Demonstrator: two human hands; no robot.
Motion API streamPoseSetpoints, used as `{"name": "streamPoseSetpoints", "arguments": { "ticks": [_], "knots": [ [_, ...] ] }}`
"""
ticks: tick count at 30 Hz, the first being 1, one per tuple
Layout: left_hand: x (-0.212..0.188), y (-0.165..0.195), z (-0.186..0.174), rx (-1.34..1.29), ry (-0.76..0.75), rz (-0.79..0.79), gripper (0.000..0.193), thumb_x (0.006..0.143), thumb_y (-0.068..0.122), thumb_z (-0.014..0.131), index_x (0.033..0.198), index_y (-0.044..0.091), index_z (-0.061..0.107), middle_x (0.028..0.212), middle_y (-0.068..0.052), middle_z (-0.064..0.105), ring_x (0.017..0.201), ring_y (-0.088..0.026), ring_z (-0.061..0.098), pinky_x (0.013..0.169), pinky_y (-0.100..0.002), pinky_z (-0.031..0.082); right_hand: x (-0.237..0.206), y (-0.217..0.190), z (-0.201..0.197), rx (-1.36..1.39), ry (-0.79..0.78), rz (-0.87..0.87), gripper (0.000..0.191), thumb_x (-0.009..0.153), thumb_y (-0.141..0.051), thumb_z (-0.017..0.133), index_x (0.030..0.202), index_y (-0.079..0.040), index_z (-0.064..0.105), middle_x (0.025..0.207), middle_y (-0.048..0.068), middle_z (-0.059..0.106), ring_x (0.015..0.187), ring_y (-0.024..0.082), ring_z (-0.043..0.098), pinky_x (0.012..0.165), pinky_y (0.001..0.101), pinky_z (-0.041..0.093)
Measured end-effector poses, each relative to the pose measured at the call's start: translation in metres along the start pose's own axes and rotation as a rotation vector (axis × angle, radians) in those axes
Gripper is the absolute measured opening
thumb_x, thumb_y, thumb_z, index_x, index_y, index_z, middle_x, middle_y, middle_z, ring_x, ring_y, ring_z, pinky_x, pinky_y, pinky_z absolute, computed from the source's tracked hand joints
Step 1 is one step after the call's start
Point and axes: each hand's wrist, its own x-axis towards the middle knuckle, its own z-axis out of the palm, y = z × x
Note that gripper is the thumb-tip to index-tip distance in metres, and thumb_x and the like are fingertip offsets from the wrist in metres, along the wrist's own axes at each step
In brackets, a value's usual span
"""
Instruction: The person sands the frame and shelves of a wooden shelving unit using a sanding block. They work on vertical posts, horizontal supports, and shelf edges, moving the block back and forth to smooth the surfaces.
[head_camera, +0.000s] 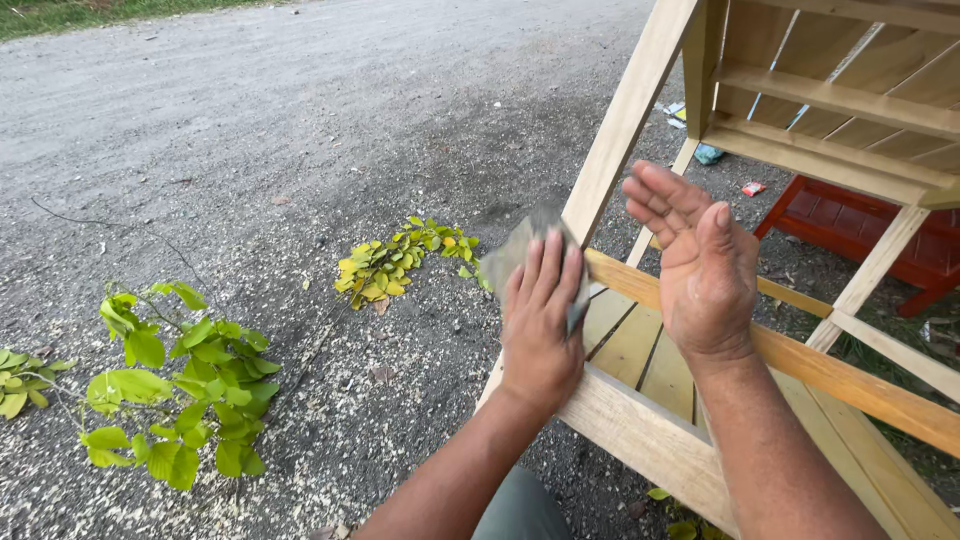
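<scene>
Grey sandpaper sheet (520, 252) is pressed flat under L hand (543, 322), fingers straight, not curled, against the pale unfinished wooden furniture frame (640, 430) lying tilted on the gravel ground (300, 130), approx frame centre. R hand (700, 265) is held open at 3 o'clock of L hand, palm up, nothing gripped, just above an orange-toned rail (850, 385). Risk judged: sheet could slip off the narrow leg edge w/ flat-palm hold, knuckles scraped or splinter picked up; frame could rock since it's unclamped.
</scene>
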Motion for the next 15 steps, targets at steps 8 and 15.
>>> {"name": "streamPoseSetpoints", "arguments": {
  "ticks": [8,15],
  "knots": [
    [-0.015,-0.040,-0.013,-0.018,-0.177,0.155,0.057,0.092,0.012,0.059,0.148,0.006,0.056,0.166,-0.016,0.039,0.157,-0.042,0.028,0.126,-0.054,0.024,-0.020,-0.030,-0.003,-0.553,0.018,-0.097,0.056,0.119,-0.041,0.035,0.131,0.006,0.064,0.138,0.020,0.065,0.129,0.028,0.067,0.113,0.0410,0.056],
    [-0.032,-0.050,-0.015,-0.392,0.004,-0.106,0.047,0.105,0.010,0.050,0.151,0.013,0.057,0.167,-0.011,0.045,0.160,-0.033,0.038,0.133,-0.046,0.029,-0.025,-0.024,-0.005,-0.375,0.069,-0.130,0.055,0.119,-0.044,0.041,0.131,0.004,0.065,0.138,0.020,0.066,0.124,0.026,0.069,0.116,0.0425,0.058]
  ]
}}
